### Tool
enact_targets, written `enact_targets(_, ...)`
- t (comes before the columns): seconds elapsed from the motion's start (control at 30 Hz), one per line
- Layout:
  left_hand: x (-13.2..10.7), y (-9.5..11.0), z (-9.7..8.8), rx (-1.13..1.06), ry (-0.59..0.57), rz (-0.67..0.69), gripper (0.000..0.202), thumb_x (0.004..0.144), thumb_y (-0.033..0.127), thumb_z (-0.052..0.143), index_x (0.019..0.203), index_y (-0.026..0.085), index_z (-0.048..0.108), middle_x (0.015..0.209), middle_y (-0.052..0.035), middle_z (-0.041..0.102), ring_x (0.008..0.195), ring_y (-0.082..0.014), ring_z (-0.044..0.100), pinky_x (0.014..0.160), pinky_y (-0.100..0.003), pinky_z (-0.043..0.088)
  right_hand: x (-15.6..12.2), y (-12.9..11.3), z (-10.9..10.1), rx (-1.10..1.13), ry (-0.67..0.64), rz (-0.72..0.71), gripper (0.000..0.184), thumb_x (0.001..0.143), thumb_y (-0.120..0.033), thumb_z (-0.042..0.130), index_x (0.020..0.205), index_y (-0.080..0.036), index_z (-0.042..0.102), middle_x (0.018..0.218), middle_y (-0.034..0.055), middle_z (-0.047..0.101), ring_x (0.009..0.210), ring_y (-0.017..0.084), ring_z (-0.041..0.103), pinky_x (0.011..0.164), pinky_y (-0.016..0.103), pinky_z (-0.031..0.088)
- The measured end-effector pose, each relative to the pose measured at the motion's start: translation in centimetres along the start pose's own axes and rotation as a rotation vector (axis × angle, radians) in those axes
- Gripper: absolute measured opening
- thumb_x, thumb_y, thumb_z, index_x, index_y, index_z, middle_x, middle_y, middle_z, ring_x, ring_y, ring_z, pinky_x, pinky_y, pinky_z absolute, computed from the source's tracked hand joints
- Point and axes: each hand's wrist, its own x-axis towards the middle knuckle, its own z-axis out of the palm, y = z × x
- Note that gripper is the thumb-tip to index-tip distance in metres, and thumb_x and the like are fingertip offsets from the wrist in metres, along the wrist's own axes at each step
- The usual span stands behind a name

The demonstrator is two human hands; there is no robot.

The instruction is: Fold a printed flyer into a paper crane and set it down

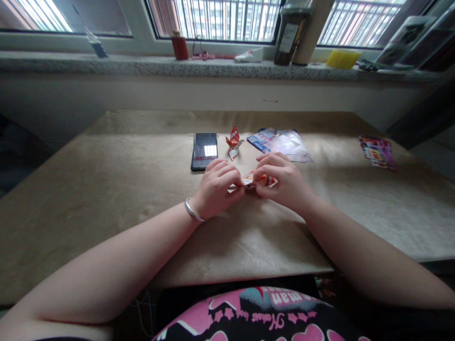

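A small folded piece of printed red and white paper (254, 180) lies on the brown table (124, 189) between my two hands. My left hand (215, 187), with a silver bracelet at the wrist, pinches its left end with curled fingers. From the other side my right hand (280, 180) pinches the same paper, fingers pressed together. Just behind the hands stands a finished folded paper crane (233, 141) in red and white.
A dark phone (204, 150) lies behind my left hand. Printed paper sheets (280, 142) lie behind my right hand, another colourful sheet (377, 151) at the far right. The stone windowsill (142, 66) holds a red cup (179, 47), a dark jar (289, 35) and a yellow object (343, 58).
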Motion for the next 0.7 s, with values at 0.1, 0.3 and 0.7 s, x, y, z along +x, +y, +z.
enact_targets(0.1, -0.1, -0.1, 0.0, -0.008, 0.0, 0.0, 0.015, 0.078, 0.018, 0.057, 0.066, 0.019, 0.049, 0.07, 0.0009, 0.059, 0.07, -0.0142, 0.05, 0.079, -0.033, 0.041, 0.0, 0.1, -0.1, -0.011, -0.014, 0.01, 0.008, 0.071, -0.015, 0.061, 0.072, -0.022, 0.064, 0.083, 0.004, 0.063, 0.095, 0.022, 0.058, 0.085, 0.037, 0.048)
enact_targets(0.3, -0.1, -0.2, -0.1, -0.031, 0.04, -0.002, 0.013, 0.076, 0.016, 0.058, 0.067, 0.019, 0.05, 0.069, 0.0013, 0.058, 0.069, -0.0141, 0.051, 0.079, -0.034, 0.042, -0.1, 0.6, -0.2, -0.028, -0.007, 0.03, 0.007, 0.071, -0.015, 0.06, 0.071, -0.021, 0.064, 0.084, 0.0049, 0.062, 0.091, 0.021, 0.059, 0.083, 0.037, 0.049)
enact_targets(0.7, -0.3, -0.4, -0.1, 0.019, 0.104, 0.023, 0.012, 0.08, 0.024, 0.058, 0.071, 0.021, 0.051, 0.072, 0.0023, 0.061, 0.07, -0.0134, 0.052, 0.082, -0.033, 0.043, -0.2, 0.6, -0.3, 0.008, 0.036, -0.016, 0.007, 0.078, -0.019, 0.061, 0.081, -0.024, 0.064, 0.09, 0.0034, 0.064, 0.089, 0.019, 0.059, 0.083, 0.036, 0.047)
